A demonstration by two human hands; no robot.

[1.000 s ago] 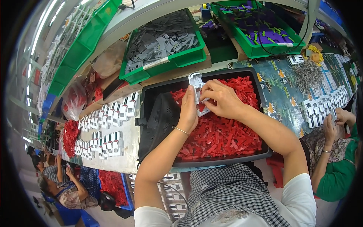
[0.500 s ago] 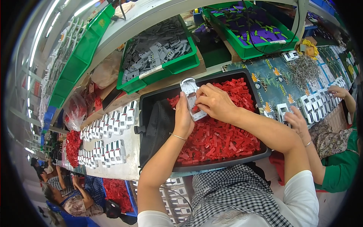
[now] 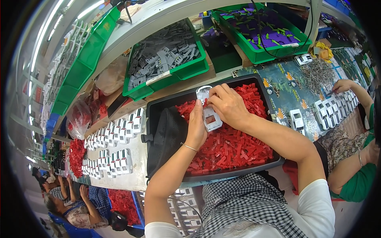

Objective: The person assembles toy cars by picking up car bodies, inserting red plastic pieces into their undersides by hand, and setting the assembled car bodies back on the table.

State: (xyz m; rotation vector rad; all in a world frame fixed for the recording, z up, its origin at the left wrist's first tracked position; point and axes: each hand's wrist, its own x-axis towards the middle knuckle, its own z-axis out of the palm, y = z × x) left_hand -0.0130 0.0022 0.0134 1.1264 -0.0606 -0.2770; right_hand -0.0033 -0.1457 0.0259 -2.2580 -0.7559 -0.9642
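My left hand (image 3: 197,123) is closed around a white toy car shell (image 3: 214,125), held hollow side up above the black tub (image 3: 149,104). Over the shell's upper half, the bent fingers of my right hand (image 3: 229,104) are pinched together. A bit of red plastic shows at those fingertips; most of it is hidden by the fingers. Loose red plastic pieces (image 3: 234,148) fill much of the tub below both hands. A black mesh bag (image 3: 166,131) lies over the tub's left side.
Rows of white car shells (image 3: 119,160) stand on the table at left, near a red heap (image 3: 76,156). Behind are green bins of grey parts (image 3: 168,49) and purple parts (image 3: 274,33). At right, a co-worker's hand (image 3: 342,86) is by more white shells (image 3: 333,109).
My right fingers have shifted toward the shell's far end, and the shell has moved slightly nearer and right. The co-worker's near hand has drawn back from a white shell; the other reaches farther left.
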